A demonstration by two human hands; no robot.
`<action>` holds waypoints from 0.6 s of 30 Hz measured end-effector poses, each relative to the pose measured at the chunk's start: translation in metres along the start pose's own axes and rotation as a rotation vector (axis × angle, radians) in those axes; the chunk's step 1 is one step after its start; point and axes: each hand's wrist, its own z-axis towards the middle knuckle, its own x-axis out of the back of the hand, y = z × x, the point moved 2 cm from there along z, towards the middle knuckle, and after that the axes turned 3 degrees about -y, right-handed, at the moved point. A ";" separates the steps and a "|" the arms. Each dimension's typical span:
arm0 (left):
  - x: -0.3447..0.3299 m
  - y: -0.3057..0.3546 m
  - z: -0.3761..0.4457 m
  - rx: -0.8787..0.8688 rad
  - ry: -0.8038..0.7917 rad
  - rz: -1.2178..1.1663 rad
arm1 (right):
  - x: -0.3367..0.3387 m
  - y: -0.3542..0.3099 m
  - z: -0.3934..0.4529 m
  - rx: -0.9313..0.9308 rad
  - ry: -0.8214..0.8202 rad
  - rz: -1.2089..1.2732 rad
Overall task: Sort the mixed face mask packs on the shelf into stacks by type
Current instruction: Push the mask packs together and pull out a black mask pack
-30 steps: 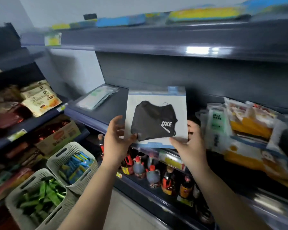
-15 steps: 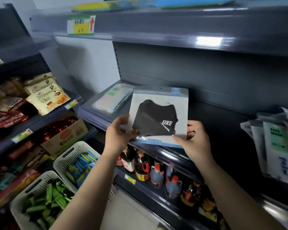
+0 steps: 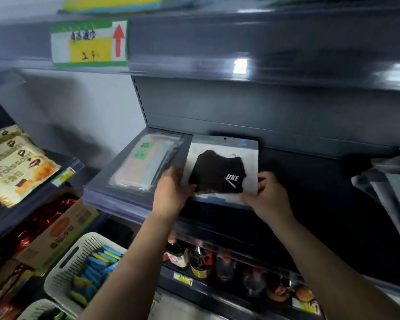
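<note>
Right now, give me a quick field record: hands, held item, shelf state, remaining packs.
left hand: grips the left edge of the black mask pack
right hand: grips its lower right corner
held item: clear pack, black mask with white logo, lying low over the shelf; full contact cannot be confirmed
neighbour: green-label mask pack flat on the shelf, just left of it
remaining packs: mixed pile at the right edge, partly cut off
stage: black pack being set beside the green-label one, not released
</note>
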 end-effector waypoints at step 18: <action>-0.040 0.089 -0.014 -0.783 -0.388 0.576 | 0.053 -0.032 -0.074 -0.082 0.161 -0.912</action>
